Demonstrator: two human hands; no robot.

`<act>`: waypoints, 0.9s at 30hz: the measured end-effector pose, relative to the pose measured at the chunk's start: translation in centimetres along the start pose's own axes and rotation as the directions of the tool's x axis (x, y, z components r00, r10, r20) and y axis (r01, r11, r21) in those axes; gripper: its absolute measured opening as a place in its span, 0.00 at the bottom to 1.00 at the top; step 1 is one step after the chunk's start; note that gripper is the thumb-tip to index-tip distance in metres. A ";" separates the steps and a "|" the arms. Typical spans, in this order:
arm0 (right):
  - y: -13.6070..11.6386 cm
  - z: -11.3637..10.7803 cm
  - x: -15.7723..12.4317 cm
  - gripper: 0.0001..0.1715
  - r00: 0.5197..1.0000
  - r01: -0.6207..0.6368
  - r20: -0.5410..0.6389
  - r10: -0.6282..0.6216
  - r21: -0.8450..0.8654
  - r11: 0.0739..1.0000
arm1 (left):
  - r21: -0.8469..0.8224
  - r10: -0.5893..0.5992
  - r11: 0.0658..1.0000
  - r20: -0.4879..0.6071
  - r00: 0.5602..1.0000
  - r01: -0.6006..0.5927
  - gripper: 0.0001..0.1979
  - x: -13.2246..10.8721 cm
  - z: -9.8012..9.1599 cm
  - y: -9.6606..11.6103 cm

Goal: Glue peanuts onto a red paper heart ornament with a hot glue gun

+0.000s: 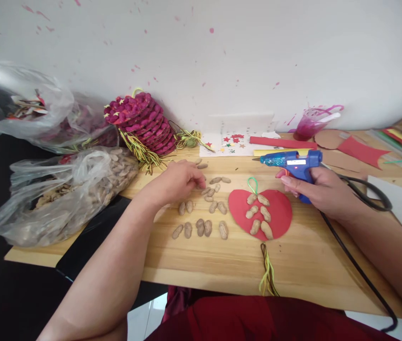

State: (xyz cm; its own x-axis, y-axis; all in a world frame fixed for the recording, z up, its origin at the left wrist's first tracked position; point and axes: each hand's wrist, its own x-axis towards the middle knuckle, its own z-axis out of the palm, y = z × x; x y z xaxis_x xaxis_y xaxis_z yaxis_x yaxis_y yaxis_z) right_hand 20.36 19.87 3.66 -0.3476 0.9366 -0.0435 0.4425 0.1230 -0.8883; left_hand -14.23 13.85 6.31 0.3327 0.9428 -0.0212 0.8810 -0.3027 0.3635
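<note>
My right hand is wrapped round the grip of a blue hot glue gun, whose nozzle points left. Below the nozzle lies a red paper heart with several peanuts in paired rows. A green loop sticks out of its top, and a yellow and brown yarn tassel hangs at its lower tip. My left hand is palm down among loose peanuts, its fingers curled together; what they hold, if anything, is hidden.
Left stand a clear bag of peanuts, another plastic bag and stacked purple decorated pieces. Star stickers, a red paper strip and a paint-stained cup sit at the back. The gun's black cord crosses the right side.
</note>
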 end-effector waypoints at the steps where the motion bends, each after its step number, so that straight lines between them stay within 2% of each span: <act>1: 0.1 0.0 0.0 0.35 1.000 0.001 0.002 -0.001 0.003 1.000 | -0.001 0.003 1.000 -0.017 1.000 -0.003 0.18 0.0 0.0 -0.1; 4: 0.3 -0.1 0.0 0.35 1.000 0.016 0.002 -0.016 0.011 1.000 | -0.004 -0.025 1.000 -0.087 0.996 0.025 0.18 -0.3 -0.5 -0.6; 6: 0.4 -0.1 0.0 0.35 1.000 0.014 0.000 -0.014 0.016 1.000 | 0.000 -0.063 0.998 -0.116 0.991 0.063 0.15 -0.5 -0.8 -0.7; 9: 0.3 -0.1 0.0 0.34 1.000 0.002 0.000 -0.002 0.027 1.000 | 0.026 -0.101 0.994 -0.086 0.991 0.104 0.07 -0.5 -0.9 -0.6; 16: 0.0 -0.1 0.0 0.35 1.000 -0.001 0.004 0.001 0.025 1.000 | 0.003 -0.075 0.997 -0.006 0.997 0.075 0.11 0.0 -0.2 -0.2; 22: 0.1 -0.1 0.0 0.36 1.000 -0.008 -0.017 0.008 0.026 1.000 | 0.023 -0.160 0.987 -0.025 0.987 0.160 0.05 0.3 0.0 -0.2; 27: 0.4 -0.1 0.1 0.34 1.000 -0.003 -0.007 0.004 0.016 1.000 | 0.010 -0.245 0.969 -0.097 0.965 0.247 0.04 -0.4 -1.2 -0.8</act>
State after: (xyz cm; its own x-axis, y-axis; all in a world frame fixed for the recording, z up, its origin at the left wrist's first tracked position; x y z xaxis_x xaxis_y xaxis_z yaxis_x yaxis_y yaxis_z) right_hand 20.58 20.04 3.39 -0.3401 0.9394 -0.0434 0.4304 0.1144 -0.8953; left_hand -15.51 13.90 7.17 0.0722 0.9972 -0.0188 0.9393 -0.0617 0.3375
